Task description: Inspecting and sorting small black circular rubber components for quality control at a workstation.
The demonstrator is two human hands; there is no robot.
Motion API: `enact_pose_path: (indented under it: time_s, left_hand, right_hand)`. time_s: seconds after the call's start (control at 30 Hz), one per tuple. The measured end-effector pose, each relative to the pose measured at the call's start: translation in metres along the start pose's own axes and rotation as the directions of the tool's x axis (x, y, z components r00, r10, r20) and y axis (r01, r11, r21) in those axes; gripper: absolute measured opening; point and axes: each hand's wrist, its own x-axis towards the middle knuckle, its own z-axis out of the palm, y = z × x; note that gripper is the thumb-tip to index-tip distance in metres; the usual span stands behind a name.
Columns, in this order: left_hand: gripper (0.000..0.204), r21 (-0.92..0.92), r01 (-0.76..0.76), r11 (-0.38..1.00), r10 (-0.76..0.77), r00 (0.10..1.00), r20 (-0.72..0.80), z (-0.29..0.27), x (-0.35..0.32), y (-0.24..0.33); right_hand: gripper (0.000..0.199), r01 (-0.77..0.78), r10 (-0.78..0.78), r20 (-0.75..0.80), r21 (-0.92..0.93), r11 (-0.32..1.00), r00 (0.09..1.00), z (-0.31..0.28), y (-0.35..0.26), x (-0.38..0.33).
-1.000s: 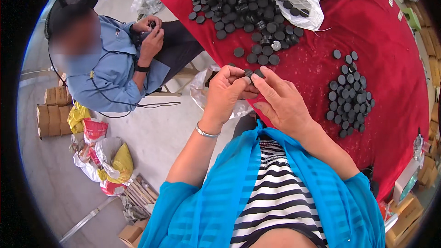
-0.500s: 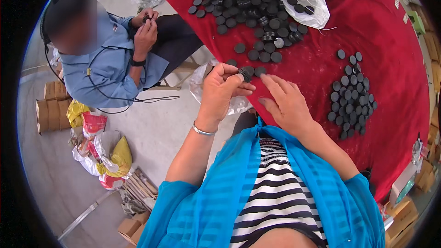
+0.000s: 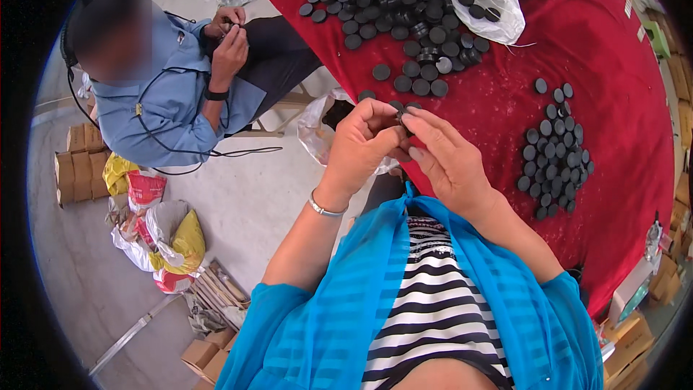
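Note:
In front of my body, at the table's near edge, my left hand (image 3: 361, 143) pinches a small black disc-shaped piece (image 3: 404, 121) between thumb and fingers. My right hand (image 3: 455, 165) meets it from the other side, its fingertips closed on the same piece. Most of that piece is hidden by my fingers. Just beyond my fingertips, a few more black discs show in part. A large heap of black discs (image 3: 404, 0) lies farther off on the red cloth (image 3: 498, 94), and a smaller pile of them (image 3: 552, 155) is to the right.
A white sack (image 3: 498, 11) lies open by the heap, with discs at its mouth. To the left, a seated person in a blue shirt (image 3: 173, 112) handles something small. A clear plastic bag (image 3: 310, 130) hangs near the table's edge. Filled bags (image 3: 173, 238) and cartons (image 3: 83, 166) stand on the floor.
My right hand has moved left and up to my left hand, and its fingers now touch the piece. My left hand has shifted slightly right and turned the piece.

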Motion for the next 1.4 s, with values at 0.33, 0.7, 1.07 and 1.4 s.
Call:
enact_pose_path:
  time_s: [0.33,0.7,1.07,1.4]
  left_hand:
    - [0.021,-0.070,0.187,0.980,-0.179,0.978,0.105,0.000,-0.008,0.013]
    - [0.034,0.597,-0.375,0.709,0.426,0.903,0.061,0.019,-0.016,-0.012]
    - [0.045,0.789,-0.447,0.421,0.583,0.800,0.141,0.030,-0.021,-0.020]
    - [0.029,0.428,-0.234,0.873,0.287,0.956,-0.063,0.021,-0.014,-0.024]
  right_hand:
    - [0.037,-0.232,0.215,0.086,0.387,0.892,0.973,-0.012,-0.001,0.009]
    - [0.023,-0.509,0.513,0.243,0.715,0.478,0.823,-0.009,-0.001,0.008]
    - [0.023,-0.580,0.621,0.219,0.665,0.470,0.753,-0.008,-0.003,0.009]
    - [0.025,-0.565,0.561,0.279,0.699,0.438,0.780,-0.006,0.004,0.007]
